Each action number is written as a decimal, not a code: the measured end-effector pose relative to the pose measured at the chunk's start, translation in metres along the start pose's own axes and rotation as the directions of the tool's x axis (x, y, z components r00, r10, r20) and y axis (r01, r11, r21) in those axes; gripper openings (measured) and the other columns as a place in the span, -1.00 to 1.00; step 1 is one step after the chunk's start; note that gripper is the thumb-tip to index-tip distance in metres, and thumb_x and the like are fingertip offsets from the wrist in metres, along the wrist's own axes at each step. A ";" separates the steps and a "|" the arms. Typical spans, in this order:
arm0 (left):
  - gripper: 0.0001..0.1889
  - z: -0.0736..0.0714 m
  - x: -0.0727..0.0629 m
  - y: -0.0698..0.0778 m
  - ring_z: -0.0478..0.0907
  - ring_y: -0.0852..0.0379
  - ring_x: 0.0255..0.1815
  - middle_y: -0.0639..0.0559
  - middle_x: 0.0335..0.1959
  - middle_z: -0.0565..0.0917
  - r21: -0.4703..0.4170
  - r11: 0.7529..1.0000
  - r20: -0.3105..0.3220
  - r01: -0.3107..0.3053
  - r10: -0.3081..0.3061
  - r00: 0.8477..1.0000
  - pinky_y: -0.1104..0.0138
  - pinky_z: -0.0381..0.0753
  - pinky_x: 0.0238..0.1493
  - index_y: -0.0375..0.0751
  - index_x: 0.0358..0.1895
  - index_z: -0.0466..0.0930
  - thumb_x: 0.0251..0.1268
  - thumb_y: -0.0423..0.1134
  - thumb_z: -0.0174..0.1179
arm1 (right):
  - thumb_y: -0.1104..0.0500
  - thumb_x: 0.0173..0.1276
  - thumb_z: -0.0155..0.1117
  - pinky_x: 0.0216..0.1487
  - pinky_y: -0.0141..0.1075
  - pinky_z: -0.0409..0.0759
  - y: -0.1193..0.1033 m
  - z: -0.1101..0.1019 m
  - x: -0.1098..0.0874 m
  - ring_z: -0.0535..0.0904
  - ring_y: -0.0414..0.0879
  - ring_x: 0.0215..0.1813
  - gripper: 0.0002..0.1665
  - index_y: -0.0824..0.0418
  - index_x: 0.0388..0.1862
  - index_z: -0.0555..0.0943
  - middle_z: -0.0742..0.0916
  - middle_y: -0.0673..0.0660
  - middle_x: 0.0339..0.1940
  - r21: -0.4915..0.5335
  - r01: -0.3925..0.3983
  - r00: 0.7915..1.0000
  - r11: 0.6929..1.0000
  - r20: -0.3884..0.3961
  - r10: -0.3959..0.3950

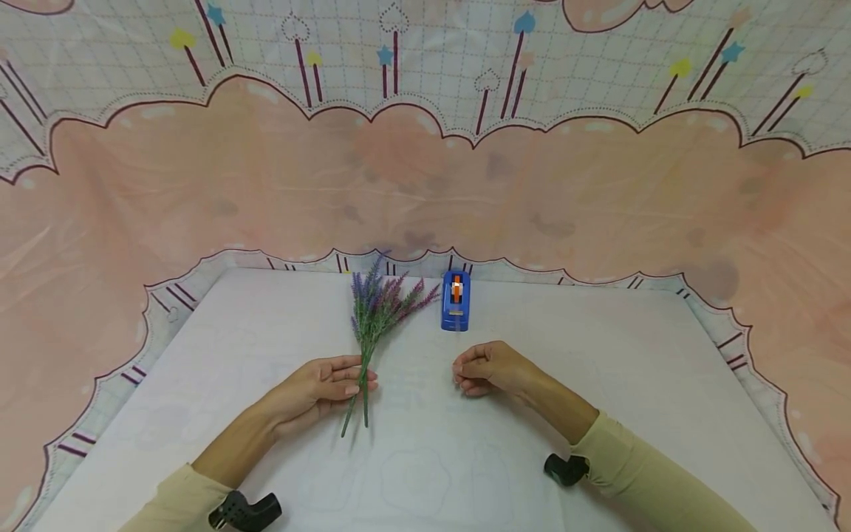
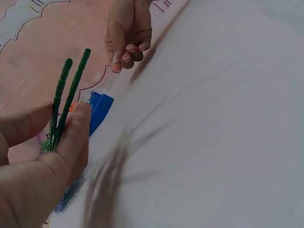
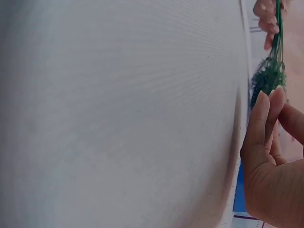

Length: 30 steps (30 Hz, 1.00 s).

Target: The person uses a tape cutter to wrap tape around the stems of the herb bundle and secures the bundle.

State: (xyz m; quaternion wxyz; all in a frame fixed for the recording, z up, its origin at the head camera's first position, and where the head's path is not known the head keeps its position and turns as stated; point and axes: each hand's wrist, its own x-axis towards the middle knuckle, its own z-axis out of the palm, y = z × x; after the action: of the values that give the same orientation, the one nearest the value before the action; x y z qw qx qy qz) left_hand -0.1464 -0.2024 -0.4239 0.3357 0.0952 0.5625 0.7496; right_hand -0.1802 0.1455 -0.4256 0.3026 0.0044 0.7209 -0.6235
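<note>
My left hand (image 1: pixel 322 391) holds a bunch of artificial lavender (image 1: pixel 379 314) by its green stems, between thumb and fingers. The purple and pink flower heads point away from me, and the stem ends (image 2: pixel 71 85) stick out below the hand. To the right, my right hand (image 1: pixel 492 369) is above the table with thumb and fingertips brought together. A faint pale glint at these fingertips looks like a small piece of clear tape, too small to see well. Beyond that hand stands a blue tape dispenser (image 1: pixel 456 314) with an orange core.
Everything is on a white-covered table (image 1: pixel 631 355). Behind it hangs a peach and white cloth (image 1: pixel 425 185) printed with candles and scalloped lines. Each forearm wears a black wrist camera (image 1: pixel 244 511) near the sleeve cuff.
</note>
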 end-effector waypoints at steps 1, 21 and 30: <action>-0.18 0.000 -0.001 -0.001 0.57 0.06 0.28 -0.50 0.53 0.13 -0.014 1.000 0.013 0.001 0.000 1.000 0.24 0.53 0.29 -0.52 0.59 -0.33 0.50 -0.50 0.04 | 0.29 0.48 0.26 -0.19 -0.31 0.74 0.000 0.000 0.000 0.70 -0.15 -0.33 -0.81 0.39 -0.03 0.62 0.78 0.18 -0.24 0.001 0.000 1.000 1.000 0.000 0.000; -0.38 0.003 -0.006 -0.007 0.75 0.12 -0.10 -0.06 -0.04 0.70 0.016 0.999 0.091 0.042 -0.044 0.995 0.27 0.74 -0.13 -0.67 0.46 0.03 0.52 -0.43 0.08 | 0.31 0.48 0.25 -0.20 -0.31 0.74 0.000 0.002 -0.002 0.70 -0.14 -0.33 -0.83 0.39 -0.05 0.62 0.79 0.19 -0.24 0.003 -0.010 1.000 1.000 -0.003 0.010; -0.42 0.005 -0.006 -0.006 0.74 0.12 -0.14 -0.05 -0.13 0.74 0.041 0.998 0.144 0.037 -0.042 0.989 0.29 0.74 -0.20 -0.67 0.38 0.13 0.50 -0.38 0.14 | 0.30 0.49 0.24 -0.18 -0.30 0.74 -0.001 0.002 -0.003 0.71 -0.13 -0.32 -0.83 0.39 -0.04 0.63 0.79 0.18 -0.24 -0.019 -0.004 1.000 1.000 -0.009 0.004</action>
State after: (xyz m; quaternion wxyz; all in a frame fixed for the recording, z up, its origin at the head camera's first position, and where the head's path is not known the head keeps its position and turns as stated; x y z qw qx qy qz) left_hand -0.1367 -0.2010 -0.4266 0.3886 0.1445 0.5525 0.7231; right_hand -0.1772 0.1444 -0.4237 0.3006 0.0059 0.7281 -0.6160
